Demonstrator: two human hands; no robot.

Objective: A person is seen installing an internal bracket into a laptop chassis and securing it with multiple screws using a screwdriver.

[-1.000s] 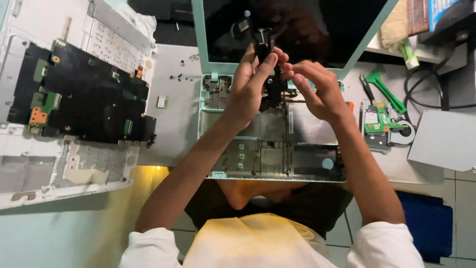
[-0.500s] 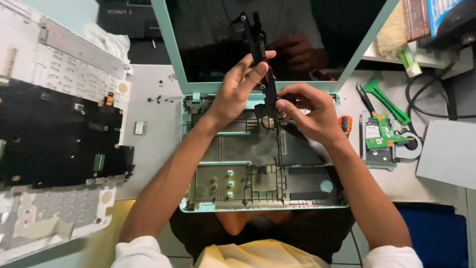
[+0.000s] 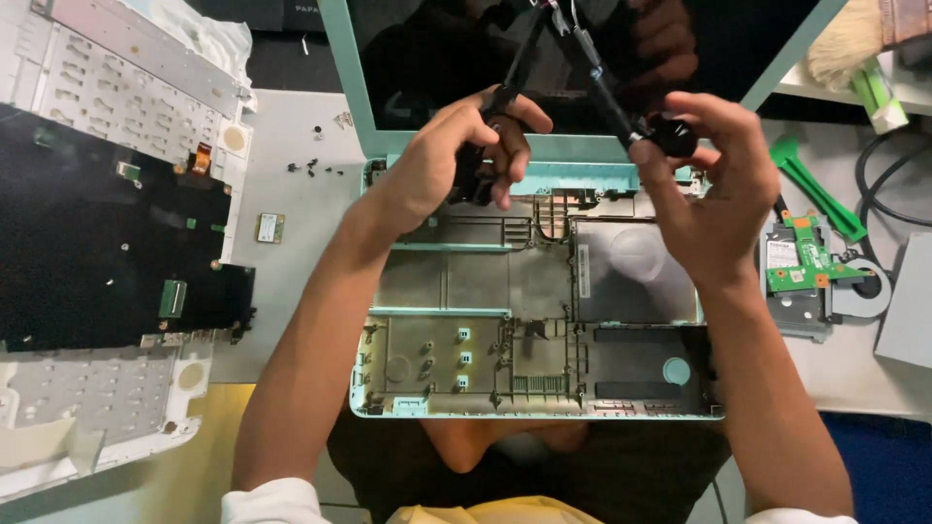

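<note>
An opened mint-green laptop base [image 3: 534, 330], stripped of its board, lies in front of me with its dark screen [image 3: 582, 49] upright behind. My left hand [image 3: 456, 160] grips a black part at the lower end of a thin black cable [image 3: 519, 68] near the hinge edge. My right hand [image 3: 704, 184] pinches a small round black piece [image 3: 670, 136] at the end of a second black cable [image 3: 602, 87]. Both cables rise and meet above, in front of the screen.
A black circuit board [image 3: 107, 243] rests on a white keyboard panel [image 3: 116, 97] at left. Small screws [image 3: 311, 167] and a tiny chip [image 3: 270, 228] lie on the grey table. At right are a green pry tool [image 3: 815, 189], a drive with a green board [image 3: 801, 267], cables and a brush [image 3: 840, 44].
My hands have spread apart: the left stays by the hinge, the right has pulled to the right with its cable end. The view has moved closer.
</note>
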